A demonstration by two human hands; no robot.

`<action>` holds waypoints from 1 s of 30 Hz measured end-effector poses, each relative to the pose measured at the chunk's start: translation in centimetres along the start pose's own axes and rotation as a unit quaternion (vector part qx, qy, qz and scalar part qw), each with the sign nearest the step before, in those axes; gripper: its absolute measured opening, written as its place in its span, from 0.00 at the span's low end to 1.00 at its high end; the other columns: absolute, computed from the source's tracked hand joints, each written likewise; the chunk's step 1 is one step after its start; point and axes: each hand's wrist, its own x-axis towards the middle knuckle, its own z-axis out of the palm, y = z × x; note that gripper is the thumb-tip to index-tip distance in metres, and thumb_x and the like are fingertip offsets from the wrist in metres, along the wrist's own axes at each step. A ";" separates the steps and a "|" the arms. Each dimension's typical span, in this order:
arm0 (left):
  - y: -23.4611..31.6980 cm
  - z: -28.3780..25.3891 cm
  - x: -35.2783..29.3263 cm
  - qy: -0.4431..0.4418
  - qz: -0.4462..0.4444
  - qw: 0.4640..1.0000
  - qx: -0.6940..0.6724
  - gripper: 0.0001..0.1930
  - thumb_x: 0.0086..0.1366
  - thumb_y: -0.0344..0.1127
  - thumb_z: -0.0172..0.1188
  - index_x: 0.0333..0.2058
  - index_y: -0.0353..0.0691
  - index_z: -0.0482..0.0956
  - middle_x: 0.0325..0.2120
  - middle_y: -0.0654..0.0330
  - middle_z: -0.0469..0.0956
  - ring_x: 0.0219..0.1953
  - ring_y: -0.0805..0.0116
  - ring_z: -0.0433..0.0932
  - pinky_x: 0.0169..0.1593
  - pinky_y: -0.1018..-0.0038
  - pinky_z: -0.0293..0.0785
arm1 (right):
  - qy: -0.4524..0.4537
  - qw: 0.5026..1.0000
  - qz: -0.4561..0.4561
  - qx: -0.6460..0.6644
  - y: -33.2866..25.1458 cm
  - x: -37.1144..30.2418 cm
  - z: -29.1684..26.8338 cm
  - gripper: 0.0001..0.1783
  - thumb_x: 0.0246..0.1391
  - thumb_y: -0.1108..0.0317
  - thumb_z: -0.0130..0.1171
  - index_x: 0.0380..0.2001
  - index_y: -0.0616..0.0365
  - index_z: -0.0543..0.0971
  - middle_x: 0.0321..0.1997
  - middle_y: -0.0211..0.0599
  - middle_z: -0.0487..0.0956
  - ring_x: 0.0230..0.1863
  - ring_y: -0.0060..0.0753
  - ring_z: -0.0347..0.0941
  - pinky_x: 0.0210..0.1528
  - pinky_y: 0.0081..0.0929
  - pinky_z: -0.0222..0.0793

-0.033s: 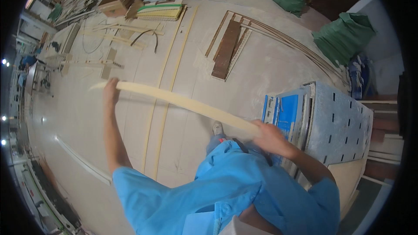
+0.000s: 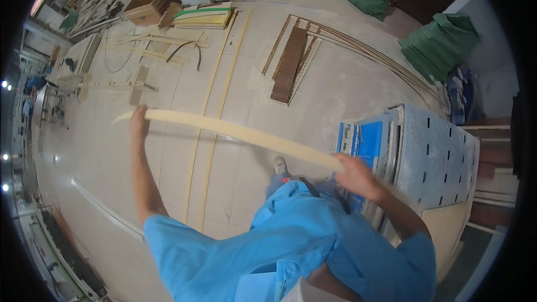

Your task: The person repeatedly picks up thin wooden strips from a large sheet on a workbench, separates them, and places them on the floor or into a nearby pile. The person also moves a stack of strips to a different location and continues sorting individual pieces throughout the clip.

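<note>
A long, narrow, pale yellow board [image 2: 240,133] stretches across in front of me above the floor. It looks like a wood or panel strip and appears bowed in this view. Toward its far left end, my left hand [image 2: 139,120] is closed around it, with a short tip sticking out beyond. My right hand [image 2: 358,176] grips it nearer to my body, its fingers wrapped on the edge. Behind that hand a blurred pale stretch, perhaps more of the board, runs along my right forearm.
On my right stands a grey slotted machine [image 2: 436,156] with a blue panel [image 2: 367,141]. Two thin yellow strips [image 2: 202,182] lie on the floor below the board. Brown planks [image 2: 289,70] lie ahead, with green sacks [image 2: 442,45] beyond. A wooden box [image 2: 148,8] stands far left.
My left hand has shifted slightly left, and my right hand slightly right along the board or with it. A blurred pale stretch now shows behind my right hand.
</note>
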 end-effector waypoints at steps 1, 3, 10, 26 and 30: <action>-1.0 -0.1 -0.1 -0.006 0.012 1.000 0.014 0.15 0.65 0.45 0.61 0.34 0.38 0.74 0.34 0.50 0.76 0.40 0.43 0.76 0.41 0.55 0.70 | 0.056 0.998 -0.002 -0.027 1.4 -0.5 -1.1 0.23 0.46 0.72 0.59 0.48 0.60 0.77 0.36 0.50 0.80 0.38 0.58 0.78 0.43 0.49 0.73; -2.0 0.0 -1.4 -0.013 0.019 0.999 0.038 0.14 0.65 0.43 0.61 0.35 0.37 0.73 0.33 0.50 0.76 0.40 0.44 0.74 0.42 0.55 0.70 | 0.164 0.978 -0.085 -0.094 3.7 0.5 -3.4 0.21 0.43 0.74 0.59 0.46 0.60 0.78 0.36 0.47 0.80 0.39 0.54 0.77 0.44 0.48 0.73; -1.2 3.2 -9.6 0.040 -0.039 0.997 0.046 0.13 0.62 0.38 0.63 0.35 0.35 0.72 0.34 0.47 0.74 0.43 0.42 0.71 0.46 0.52 0.67 | 0.304 0.869 -0.156 -0.358 3.3 12.9 -14.1 0.24 0.41 0.77 0.60 0.47 0.57 0.80 0.46 0.45 0.76 0.52 0.50 0.70 0.65 0.51 0.59; 16.3 28.0 -15.6 -0.238 -0.015 0.966 -0.103 0.32 0.52 0.43 0.73 0.50 0.30 0.70 0.49 0.40 0.72 0.54 0.41 0.70 0.57 0.54 0.69 | 0.143 0.949 0.271 0.069 19.9 -2.6 15.0 0.29 0.51 0.64 0.62 0.57 0.60 0.72 0.60 0.50 0.71 0.64 0.53 0.65 0.65 0.43 0.64; 33.1 34.0 -18.6 -0.427 0.240 0.864 -0.115 0.32 0.52 0.41 0.72 0.51 0.31 0.70 0.48 0.41 0.72 0.51 0.40 0.71 0.56 0.53 0.69 | 0.259 0.861 0.425 0.102 26.5 -18.4 22.4 0.20 0.52 0.57 0.59 0.41 0.61 0.79 0.42 0.54 0.80 0.47 0.59 0.76 0.50 0.49 0.71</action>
